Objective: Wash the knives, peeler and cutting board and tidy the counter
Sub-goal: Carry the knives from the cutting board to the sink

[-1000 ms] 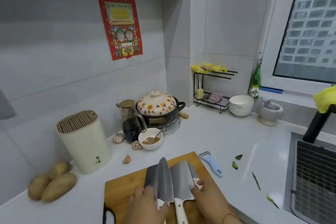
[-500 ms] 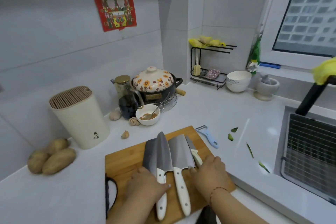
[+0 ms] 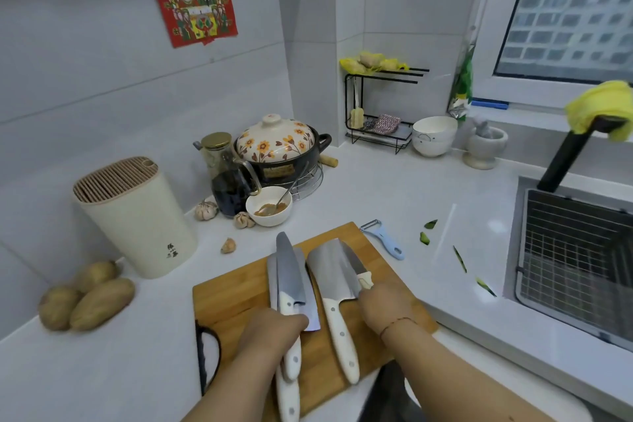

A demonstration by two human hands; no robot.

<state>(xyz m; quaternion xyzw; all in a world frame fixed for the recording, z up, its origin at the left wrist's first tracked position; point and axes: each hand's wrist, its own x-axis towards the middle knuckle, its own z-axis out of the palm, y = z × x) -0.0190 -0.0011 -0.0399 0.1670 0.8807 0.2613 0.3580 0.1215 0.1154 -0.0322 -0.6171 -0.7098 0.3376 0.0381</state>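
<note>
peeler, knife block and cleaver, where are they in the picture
peeler [image 3: 386, 239], head view, on its blue handle
knife block [image 3: 144, 229], head view, on its cream front wall
cleaver [image 3: 327, 265], head view, on its flat blade

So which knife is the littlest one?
The small knife at the right edge of the cutting board, handle under the right hand. Its blade is much narrower than the cleaver beside it.

Both forearms enter from the lower edge, angled inward. Left hand [image 3: 274, 329] palm-down, fingers curled over — grips white knife handles [image 3: 292, 358]. Right hand [image 3: 385, 305] palm-down just beside it, fingers curled round a small pale knife handle [image 3: 365, 279] — thin red string at the right wrist.
</note>
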